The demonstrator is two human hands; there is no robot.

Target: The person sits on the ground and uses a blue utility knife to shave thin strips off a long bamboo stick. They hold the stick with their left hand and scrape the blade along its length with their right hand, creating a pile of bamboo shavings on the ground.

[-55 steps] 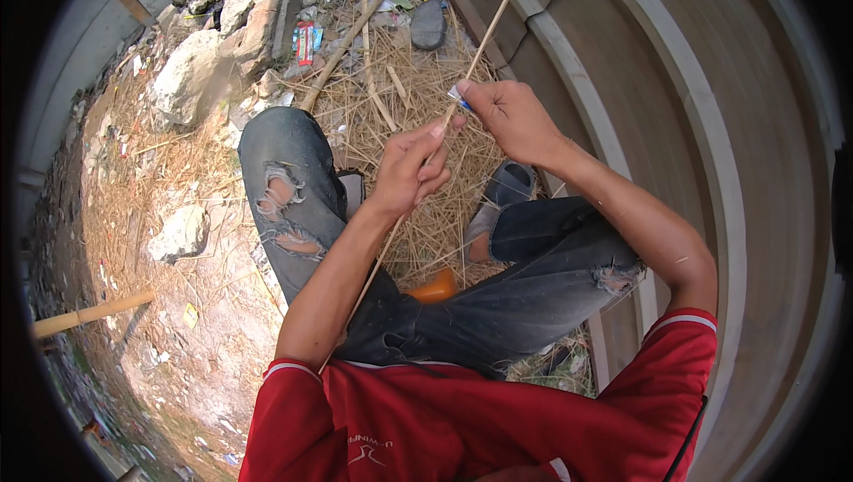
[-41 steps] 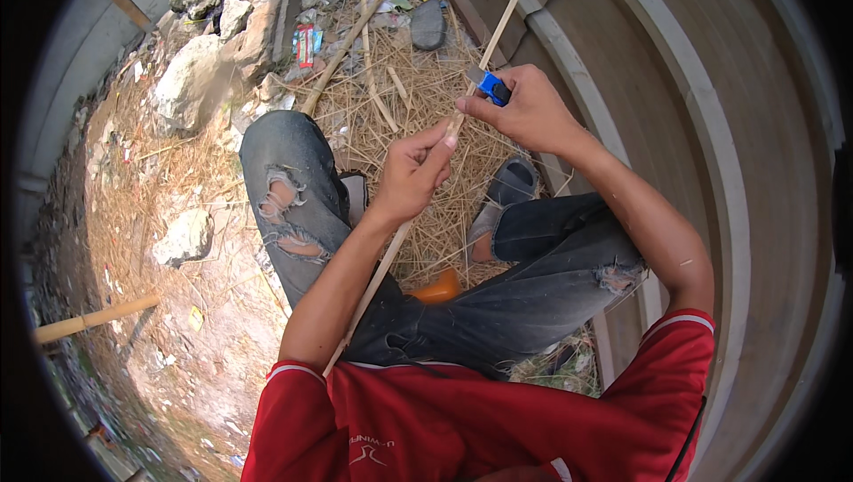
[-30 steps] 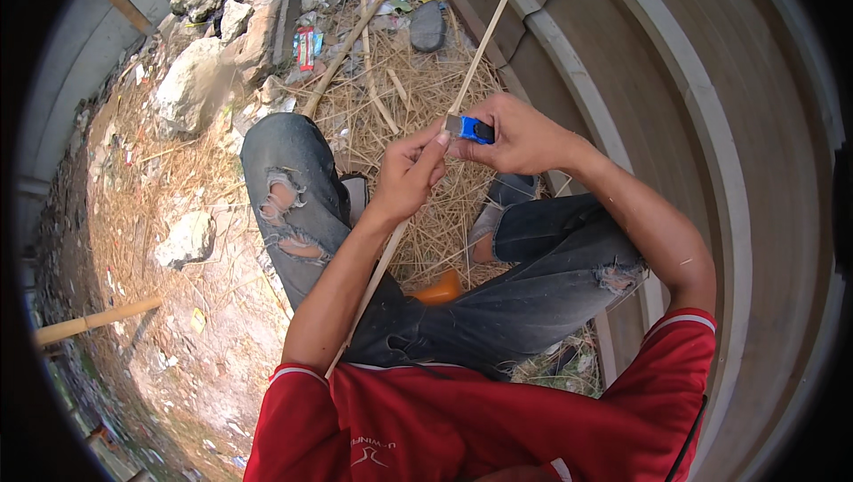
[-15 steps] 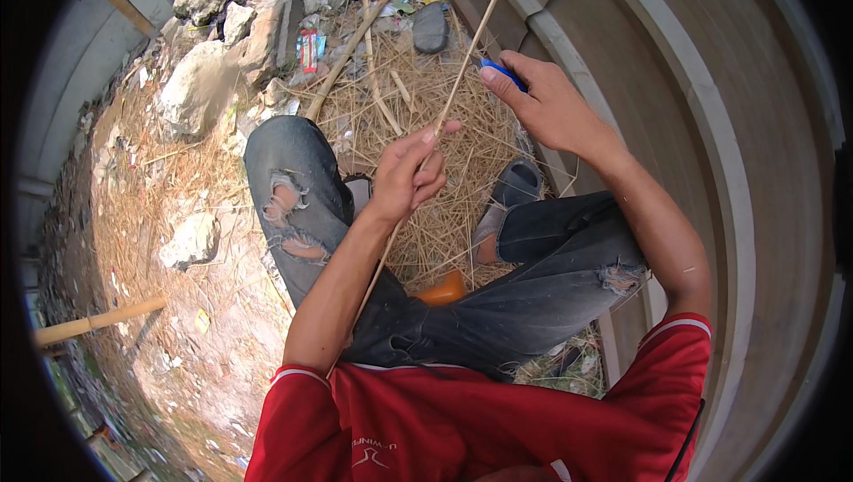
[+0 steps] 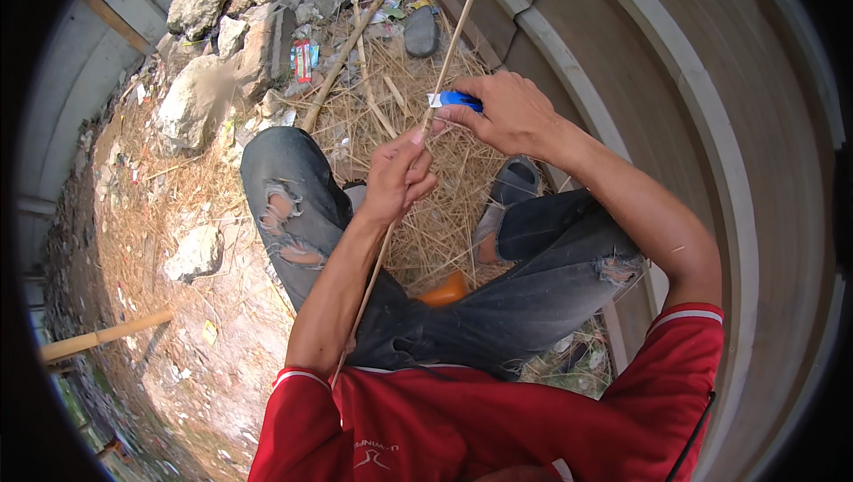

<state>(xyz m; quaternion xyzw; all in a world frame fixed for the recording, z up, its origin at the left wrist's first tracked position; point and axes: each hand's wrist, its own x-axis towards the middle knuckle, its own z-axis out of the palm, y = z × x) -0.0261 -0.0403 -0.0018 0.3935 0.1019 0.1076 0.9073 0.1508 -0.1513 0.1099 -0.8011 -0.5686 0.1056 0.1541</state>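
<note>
A long thin bamboo strip (image 5: 460, 27) runs slantwise from the top middle down past my left forearm to the red shirt. My left hand (image 5: 397, 175) is closed around it at about its middle, above my lap. In my right hand (image 5: 517, 115) is a blue utility knife (image 5: 466, 101), gripped between thumb and fingers. The knife's bright tip end meets the strip just above my left fingers; exactly how the blade sits on it is too small to tell.
Straw-like shavings (image 5: 444, 233) cover the ground between my legs, with an orange object (image 5: 444, 290) by my thigh. Bamboo poles (image 5: 349, 55), a loose grey sandal (image 5: 421, 32) and rocks (image 5: 187, 104) lie beyond. A ribbed panel wall (image 5: 657, 100) stands close at the right.
My right hand has moved left and slightly down, bringing the knife from beside the strip onto it. The strip's upper end has shifted left; my left hand still grips it.
</note>
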